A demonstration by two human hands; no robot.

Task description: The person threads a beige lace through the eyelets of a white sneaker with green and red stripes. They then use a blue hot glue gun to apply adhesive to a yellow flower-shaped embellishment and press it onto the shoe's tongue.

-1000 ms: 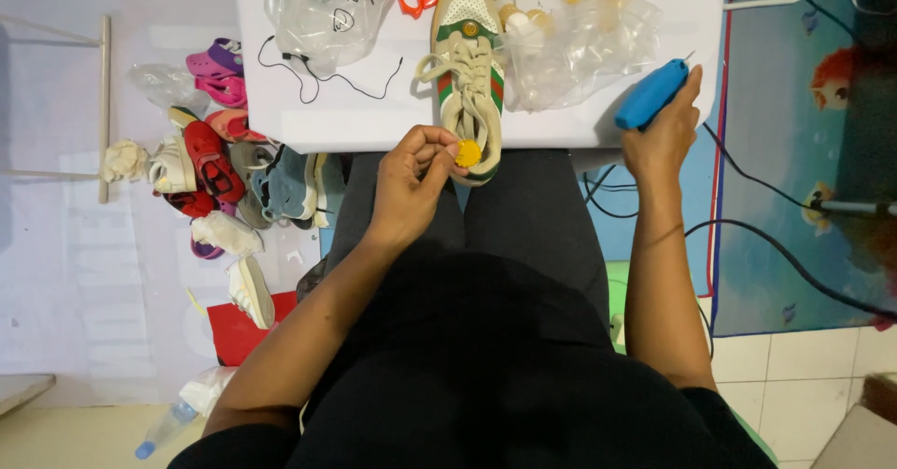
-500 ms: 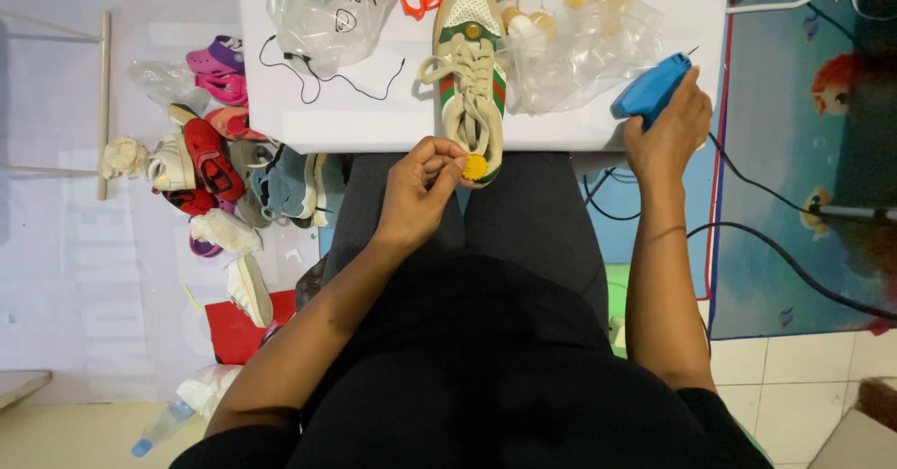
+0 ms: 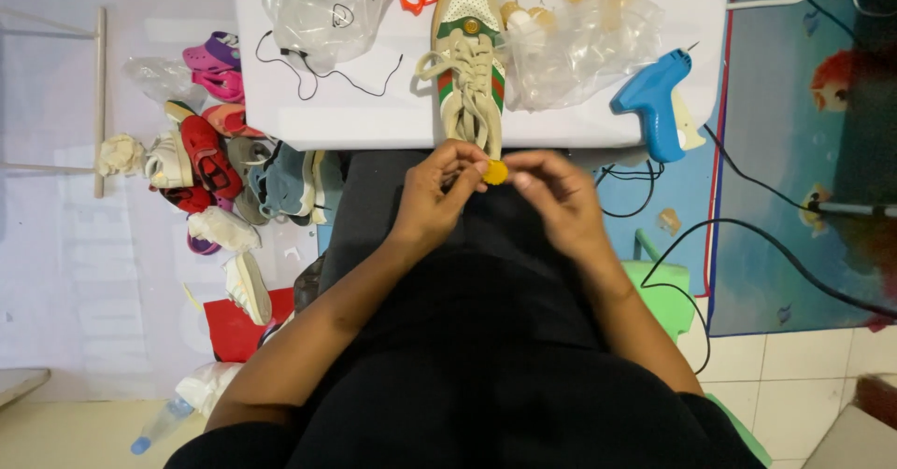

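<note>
Both forearms reach forward over the lap and the hands meet just below the near edge of the white surface (image 3: pixel 374 123). The left hand (image 3: pixel 437 193) pinches a small yellow disc (image 3: pixel 495 172) with its fingertips; the right hand (image 3: pixel 551 198) is curled beside it, at 3 o'clock from the disc, and I cannot tell if it grips anything. The disc is at the heel of the sneaker (image 3: pixel 470 67), which lies at 12 o'clock. The blue glue gun (image 3: pixel 654 100) rests at 2 o'clock, apart from the hands. The fingertips partly hide the disc.
</note>
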